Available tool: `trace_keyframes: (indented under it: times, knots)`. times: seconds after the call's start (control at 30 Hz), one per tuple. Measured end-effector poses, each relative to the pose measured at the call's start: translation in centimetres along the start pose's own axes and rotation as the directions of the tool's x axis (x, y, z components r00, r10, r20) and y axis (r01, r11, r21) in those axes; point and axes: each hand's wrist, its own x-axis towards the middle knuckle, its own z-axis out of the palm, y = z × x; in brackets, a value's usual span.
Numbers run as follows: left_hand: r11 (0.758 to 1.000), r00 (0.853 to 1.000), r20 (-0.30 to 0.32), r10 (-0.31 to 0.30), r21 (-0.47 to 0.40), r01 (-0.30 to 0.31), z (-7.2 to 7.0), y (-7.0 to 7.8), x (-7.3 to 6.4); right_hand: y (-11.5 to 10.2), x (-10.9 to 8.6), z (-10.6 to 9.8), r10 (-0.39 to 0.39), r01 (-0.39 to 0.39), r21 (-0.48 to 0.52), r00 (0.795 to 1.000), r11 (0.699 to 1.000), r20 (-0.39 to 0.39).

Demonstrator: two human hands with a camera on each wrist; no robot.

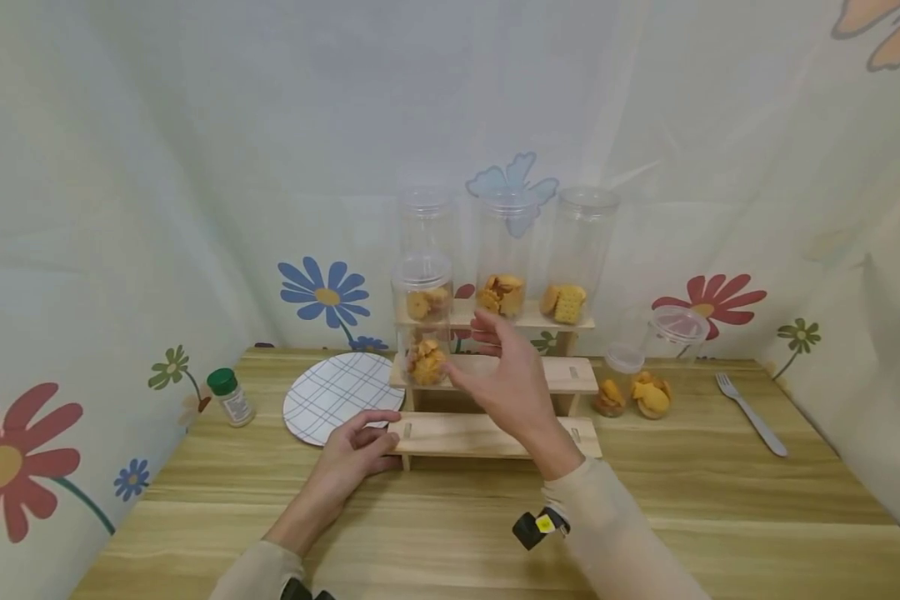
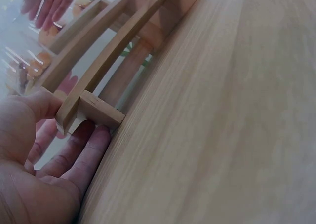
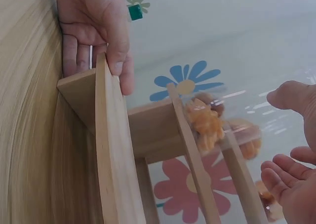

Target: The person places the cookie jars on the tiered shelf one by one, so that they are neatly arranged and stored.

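Note:
A three-step wooden display rack (image 1: 487, 433) stands on the table. My left hand (image 1: 352, 454) grips the left end of its lowest step, thumb on top and fingers at the side support, as the left wrist view also shows of the hand (image 2: 54, 155). On the middle step, at the left, stands a clear jar (image 1: 425, 325) of orange crackers. My right hand (image 1: 510, 375) hovers just right of that jar with fingers spread and nothing in them; in the right wrist view the hand (image 3: 296, 135) appears apart from the jar (image 3: 205, 123).
Three tall clear jars (image 1: 581, 250) with crackers line the top step. Right of the rack stand a small jar (image 1: 611, 392) and a larger one (image 1: 652, 396), both holding crackers. A fork (image 1: 753, 417) lies farther right. A checked plate (image 1: 330, 400) and green-capped bottle (image 1: 232, 398) are left.

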Motion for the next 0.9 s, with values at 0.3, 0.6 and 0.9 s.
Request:
trace_keyframes:
  times: [0.3,0.6,0.9]
  knots:
    - [1.0,1.0,-0.015,-0.007,0.006,0.007,-0.3,-0.1,-0.1,0.5,-1.6,-4.1,-0.091,0.09,-0.01,0.994,0.996,-0.057]
    - [1.0,1.0,-0.011,-0.007,0.013,0.008,-0.3,0.0,-0.1,1.0,-2.6,-8.5,-0.098,0.097,-0.013,0.989,0.995,-0.114]
    - [1.0,1.0,0.002,-0.011,0.009,0.011,-0.1,0.0,0.0,2.2,-2.9,-13.8,-0.118,0.106,-0.074,0.975,0.992,-0.19]
